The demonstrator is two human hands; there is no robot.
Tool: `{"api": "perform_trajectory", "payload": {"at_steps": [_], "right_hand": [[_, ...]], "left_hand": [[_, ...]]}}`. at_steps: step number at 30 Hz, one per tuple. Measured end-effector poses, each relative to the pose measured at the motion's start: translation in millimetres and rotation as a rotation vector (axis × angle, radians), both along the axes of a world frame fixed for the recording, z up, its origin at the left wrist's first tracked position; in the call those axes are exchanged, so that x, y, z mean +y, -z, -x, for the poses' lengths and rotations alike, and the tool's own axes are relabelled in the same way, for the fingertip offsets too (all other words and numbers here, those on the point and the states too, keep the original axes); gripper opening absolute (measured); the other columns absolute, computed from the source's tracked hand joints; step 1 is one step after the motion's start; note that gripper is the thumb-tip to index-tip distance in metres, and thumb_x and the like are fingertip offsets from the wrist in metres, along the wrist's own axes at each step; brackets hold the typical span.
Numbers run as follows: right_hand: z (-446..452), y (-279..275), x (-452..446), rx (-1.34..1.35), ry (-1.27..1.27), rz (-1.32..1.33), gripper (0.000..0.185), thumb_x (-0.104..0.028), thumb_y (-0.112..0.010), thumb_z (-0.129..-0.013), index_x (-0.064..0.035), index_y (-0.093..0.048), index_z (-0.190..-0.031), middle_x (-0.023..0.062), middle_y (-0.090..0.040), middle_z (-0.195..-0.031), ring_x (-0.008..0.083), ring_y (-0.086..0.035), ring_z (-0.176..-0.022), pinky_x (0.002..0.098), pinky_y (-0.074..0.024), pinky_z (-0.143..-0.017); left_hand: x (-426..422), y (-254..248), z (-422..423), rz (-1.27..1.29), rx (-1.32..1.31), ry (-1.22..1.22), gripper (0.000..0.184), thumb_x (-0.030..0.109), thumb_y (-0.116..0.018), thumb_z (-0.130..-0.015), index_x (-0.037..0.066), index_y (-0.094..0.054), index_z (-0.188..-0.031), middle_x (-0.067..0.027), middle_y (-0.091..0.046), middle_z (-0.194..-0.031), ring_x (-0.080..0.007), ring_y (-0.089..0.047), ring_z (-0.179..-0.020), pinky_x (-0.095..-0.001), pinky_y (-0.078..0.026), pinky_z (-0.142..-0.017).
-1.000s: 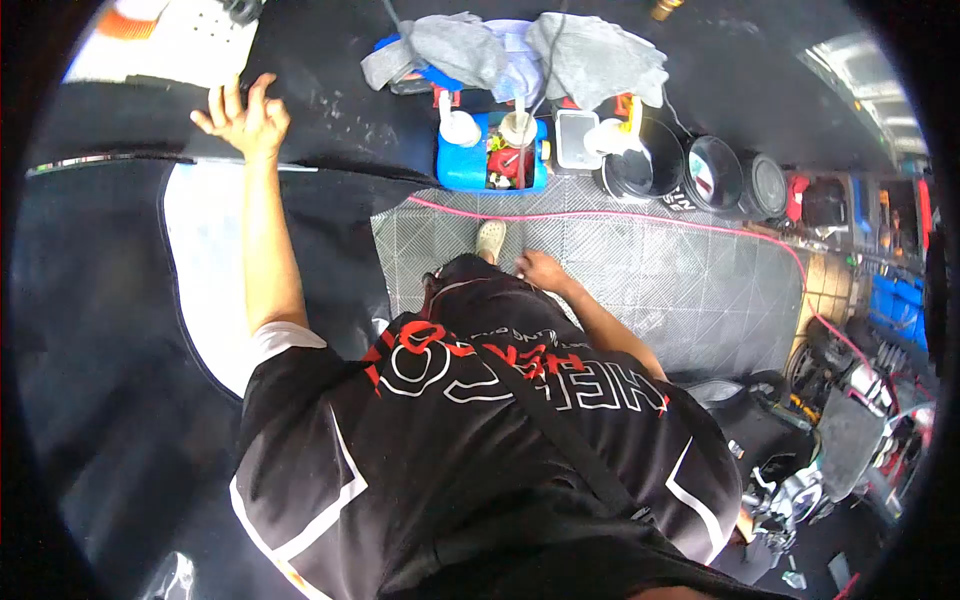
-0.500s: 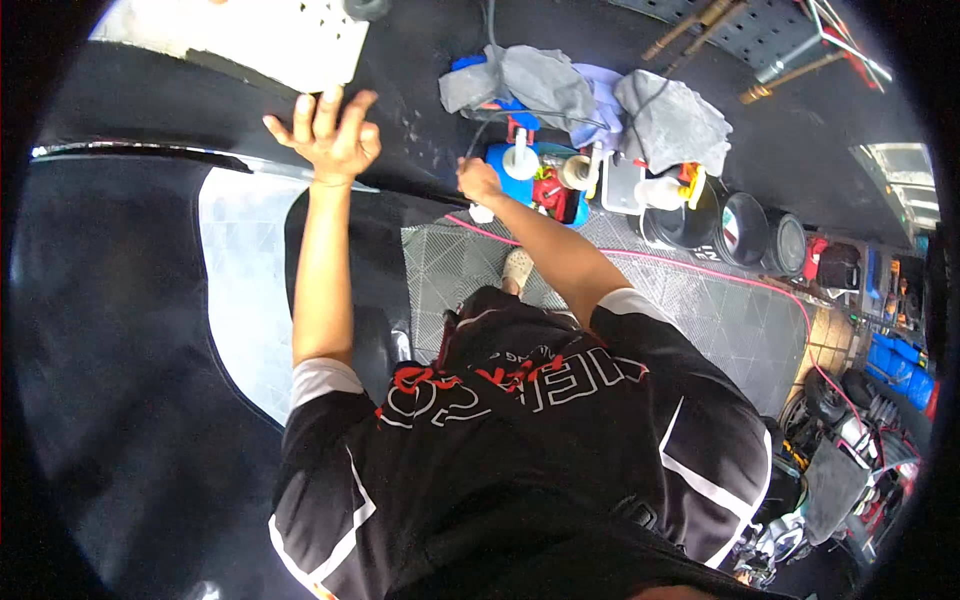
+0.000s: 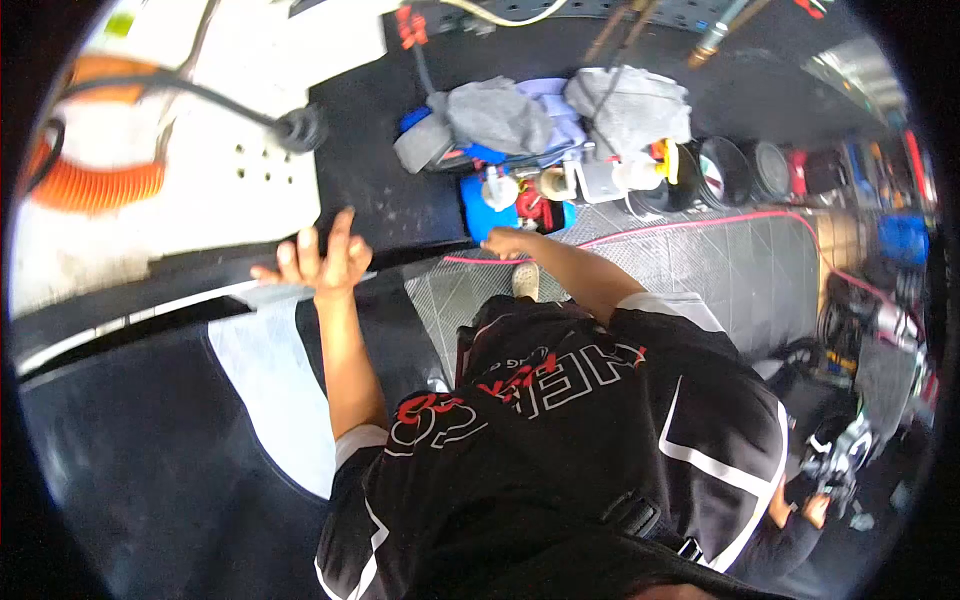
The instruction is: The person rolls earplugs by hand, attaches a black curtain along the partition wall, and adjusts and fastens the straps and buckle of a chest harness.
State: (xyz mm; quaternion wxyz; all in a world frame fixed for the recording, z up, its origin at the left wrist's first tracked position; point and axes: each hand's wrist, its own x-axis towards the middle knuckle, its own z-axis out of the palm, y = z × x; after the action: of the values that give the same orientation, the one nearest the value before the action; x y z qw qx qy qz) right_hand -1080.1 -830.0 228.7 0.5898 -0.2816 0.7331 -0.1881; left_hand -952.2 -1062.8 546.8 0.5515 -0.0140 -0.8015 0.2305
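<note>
My left hand [image 3: 325, 262] has its fingers spread, close to the edge of the white perforated panel [image 3: 240, 180] and a black surface, with nothing visible in it. My right hand [image 3: 508, 242] is beside the lower edge of the blue container [image 3: 488, 218]; its fingers are curled, and what they hold, if anything, is too small to tell. White-topped bottles [image 3: 500, 190] and red items [image 3: 535, 210] are in the blue container. Grey cloths [image 3: 498, 118] lie just behind it.
A pink hose [image 3: 700, 221] crosses the tiled floor [image 3: 640, 255]. Black buckets [image 3: 722, 170] line up at the right. An orange coiled hose [image 3: 110, 188] lies at upper left. Another person's hand [image 3: 816, 510] shows at lower right.
My right hand has come up from near my body to the blue container. My left hand is still spread. The view has shifted, showing more of the white panel.
</note>
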Motion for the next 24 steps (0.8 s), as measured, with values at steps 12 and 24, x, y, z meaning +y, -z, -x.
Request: {"api": "perform_trajectory", "payload": {"at_steps": [12,24], "right_hand": [[-68,111,431,0.622,0.739,-0.464,0.032,-0.028,-0.052,-0.088,-0.0060,-0.073,-0.101,0.0242,-0.070,-0.110,0.0402,-0.067,-0.104,0.0491,-0.0534,-0.088],[-286,95,450,0.585,1.458,-0.419,0.034,-0.024,-0.050,-0.093,0.0045,-0.068,-0.090,0.0285,-0.070,-0.086,0.0420,-0.070,-0.076,0.0490,-0.0577,-0.068]], "left_hand": [[143,-30,72,-0.309,0.103,0.875,0.013,0.011,-0.059,-0.085,0.016,-0.069,-0.080,-0.0164,-0.051,-0.134,-0.0455,-0.033,-0.140,-0.0726,-0.017,-0.111],[315,120,178,0.021,-1.873,0.712,0.031,0.024,-0.054,-0.094,0.003,-0.066,-0.114,-0.0224,-0.068,-0.106,-0.0419,-0.064,-0.103,-0.0499,-0.051,-0.090]]}}
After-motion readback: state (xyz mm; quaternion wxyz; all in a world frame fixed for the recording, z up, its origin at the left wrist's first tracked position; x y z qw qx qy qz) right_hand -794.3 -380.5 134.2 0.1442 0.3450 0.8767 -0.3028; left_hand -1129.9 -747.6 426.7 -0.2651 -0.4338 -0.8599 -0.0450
